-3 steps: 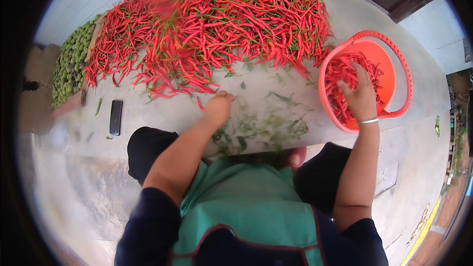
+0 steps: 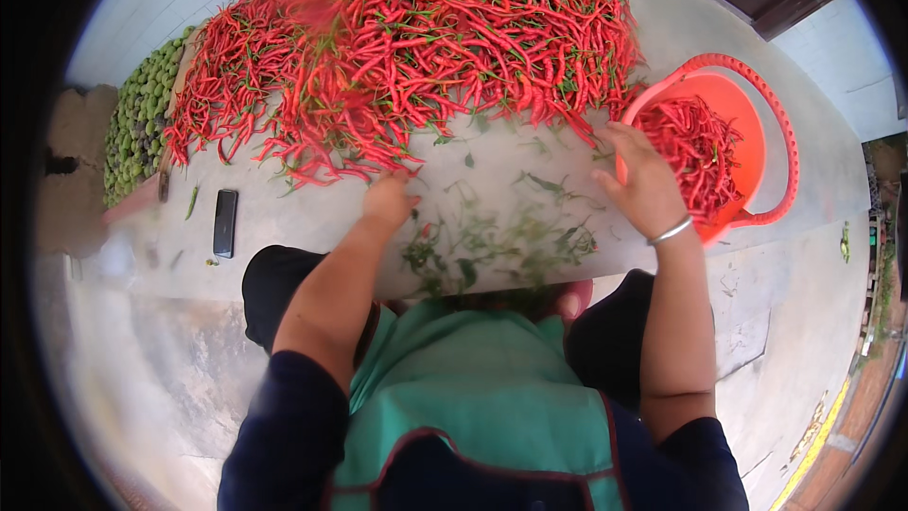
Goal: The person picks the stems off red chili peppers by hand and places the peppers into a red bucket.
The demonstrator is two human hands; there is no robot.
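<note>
Chillies (image 2: 473,33) — red, nr L grip (image 2: 389,201)

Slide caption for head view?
Left hand by a heap of slender red chilies; right hand at a handled orange-red plastic bucket holding more.

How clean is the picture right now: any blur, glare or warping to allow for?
Head view: hazy smears over part of the chilli pile and the green scraps; head view: the phone looks crisper; head view: soft light, bent edges toward the rim, black corners.
</note>
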